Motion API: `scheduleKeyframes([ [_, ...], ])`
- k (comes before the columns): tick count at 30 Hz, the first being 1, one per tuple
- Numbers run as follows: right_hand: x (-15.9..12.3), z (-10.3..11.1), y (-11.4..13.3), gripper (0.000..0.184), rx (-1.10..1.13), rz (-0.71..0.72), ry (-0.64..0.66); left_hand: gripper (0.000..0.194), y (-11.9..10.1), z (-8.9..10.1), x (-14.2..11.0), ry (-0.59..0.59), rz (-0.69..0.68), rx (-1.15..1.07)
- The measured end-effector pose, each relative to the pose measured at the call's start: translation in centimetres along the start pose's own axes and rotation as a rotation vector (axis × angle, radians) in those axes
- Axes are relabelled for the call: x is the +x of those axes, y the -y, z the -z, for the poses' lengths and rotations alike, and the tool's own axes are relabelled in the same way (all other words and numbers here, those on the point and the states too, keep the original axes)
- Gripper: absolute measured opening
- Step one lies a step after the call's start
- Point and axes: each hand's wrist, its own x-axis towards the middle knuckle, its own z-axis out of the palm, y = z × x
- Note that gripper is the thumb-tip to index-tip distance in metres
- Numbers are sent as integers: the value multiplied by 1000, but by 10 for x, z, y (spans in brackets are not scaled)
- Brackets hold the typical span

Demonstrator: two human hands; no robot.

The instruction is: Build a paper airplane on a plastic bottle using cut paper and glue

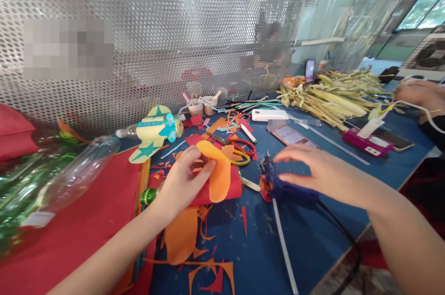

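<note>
My left hand [187, 177] pinches a rounded orange paper cutout [220, 177] between thumb and fingers. Just beneath it lies a bottle wrapped in red paper [234, 185], its green cap [149, 196] pointing left. My right hand [306, 170] is open, thumb and fingers apart, beside a dark blue glue gun [294, 191] with a black cord; I see no grip on it. The gun's nozzle end is near a small red-orange piece. Another rounded orange cutout [181, 235] rests on the table below my left hand. Scissors [239, 142] with red and yellow handles lie behind the bottle.
Paper scraps [211, 276] litter the blue table. Plastic bottles [79, 170] and red sheets [86, 235] fill the left, near a decorated bottle plane [156, 132]. Behind are a phone [292, 136], a purple power strip [368, 141], dried husks [333, 100] and another person's hand [419, 96].
</note>
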Motion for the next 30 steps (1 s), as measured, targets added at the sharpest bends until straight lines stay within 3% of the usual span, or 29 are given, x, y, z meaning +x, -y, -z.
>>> scheduleKeyframes([
  [2,23,1,22,16,88,5,-151,14,3,0,-1,-6,-26,41],
  [4,46,-6,41,15,148,99,-188,12,6,-2,-2,-21,-67,94],
  [7,72,-19,57,14,164,207,-158,11,7,-3,-1,-25,-136,167],
  [11,81,-25,51,3,261,136,-107,9,-5,2,-1,-5,-173,222],
  [15,78,-21,29,11,550,79,-91,28,-19,15,-5,275,-112,453],
  [19,75,-17,17,17,706,86,50,31,-17,19,-7,420,-80,514],
  [22,71,-17,23,14,615,115,120,24,-8,18,-6,424,-112,465],
  [27,66,-25,39,4,317,186,18,33,3,16,-3,338,-201,432],
  [30,66,-30,42,2,214,229,-25,29,3,16,-2,329,-178,407],
])
